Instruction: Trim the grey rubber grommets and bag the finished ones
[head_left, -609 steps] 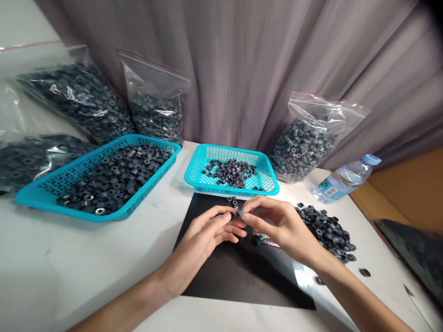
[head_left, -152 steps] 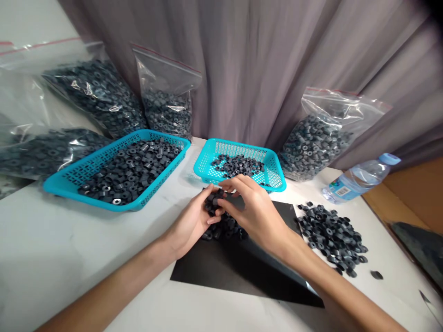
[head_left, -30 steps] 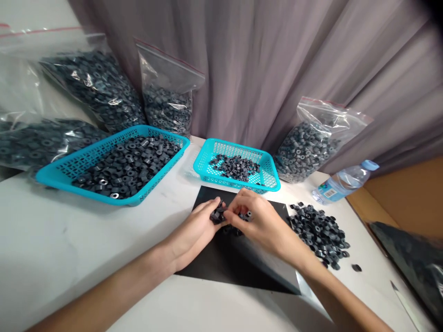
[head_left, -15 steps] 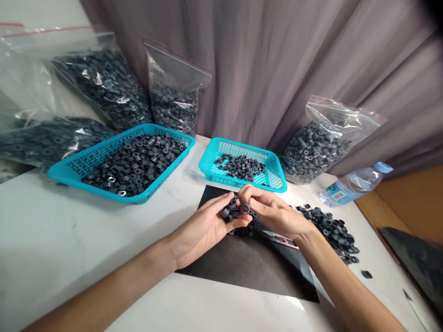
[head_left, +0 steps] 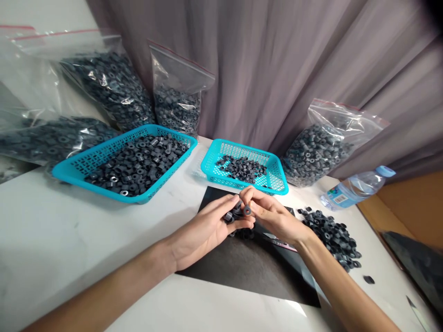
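Over a black mat point(head_left: 238, 267), my two hands meet. My right hand point(head_left: 268, 213) pinches one small dark grey ring point(head_left: 247, 210) between thumb and fingers, its hole facing me. Cupped beside it, my left hand point(head_left: 214, 223) is closed around several more of the dark rings point(head_left: 229, 216). Below the hands, other rings point(head_left: 245, 232) lie on the mat, partly covered by my fingers. A pair of pink-handled thread snips point(head_left: 282, 243) rests on the mat, mostly hidden by my right wrist.
A large blue basket point(head_left: 145, 199) of rings stands left, a smaller blue basket point(head_left: 282, 188) behind the mat. Zip bags of rings point(head_left: 178, 108) line the back; another bag point(head_left: 313, 152) stands right. A water bottle point(head_left: 358, 188) lies tilted near a loose ring pile point(head_left: 332, 237).
The view has shifted slightly. My left fingertips have come a little closer to my right hand, and the pinched ring has turned slightly. More of the snips is now covered.
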`<state>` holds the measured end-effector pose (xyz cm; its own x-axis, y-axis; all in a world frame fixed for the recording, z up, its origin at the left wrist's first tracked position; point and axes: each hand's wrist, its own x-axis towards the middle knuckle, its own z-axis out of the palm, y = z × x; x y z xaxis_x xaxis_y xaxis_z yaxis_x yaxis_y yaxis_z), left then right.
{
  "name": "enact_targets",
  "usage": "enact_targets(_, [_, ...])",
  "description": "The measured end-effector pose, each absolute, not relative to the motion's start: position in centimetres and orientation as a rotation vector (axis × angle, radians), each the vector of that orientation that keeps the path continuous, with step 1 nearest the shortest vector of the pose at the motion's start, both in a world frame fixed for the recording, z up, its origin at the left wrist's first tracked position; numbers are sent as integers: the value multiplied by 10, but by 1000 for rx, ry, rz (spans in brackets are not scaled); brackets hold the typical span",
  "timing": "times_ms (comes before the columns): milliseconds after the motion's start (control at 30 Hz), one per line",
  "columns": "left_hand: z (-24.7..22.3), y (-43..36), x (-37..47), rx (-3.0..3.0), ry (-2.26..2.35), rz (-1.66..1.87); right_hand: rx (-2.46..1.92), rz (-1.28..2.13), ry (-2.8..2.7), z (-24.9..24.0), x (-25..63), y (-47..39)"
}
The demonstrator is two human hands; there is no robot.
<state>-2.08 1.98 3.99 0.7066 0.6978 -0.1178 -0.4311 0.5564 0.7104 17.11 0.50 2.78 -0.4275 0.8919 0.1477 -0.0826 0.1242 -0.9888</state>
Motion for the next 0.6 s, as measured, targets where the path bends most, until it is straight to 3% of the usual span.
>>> enact_targets(367, [33,36,-22,693,656,727,-1320,722,-1715,34,188,4])
enact_targets(600, [30,38,-21,685,692,785,-1438,622,-2267,23,226,5])
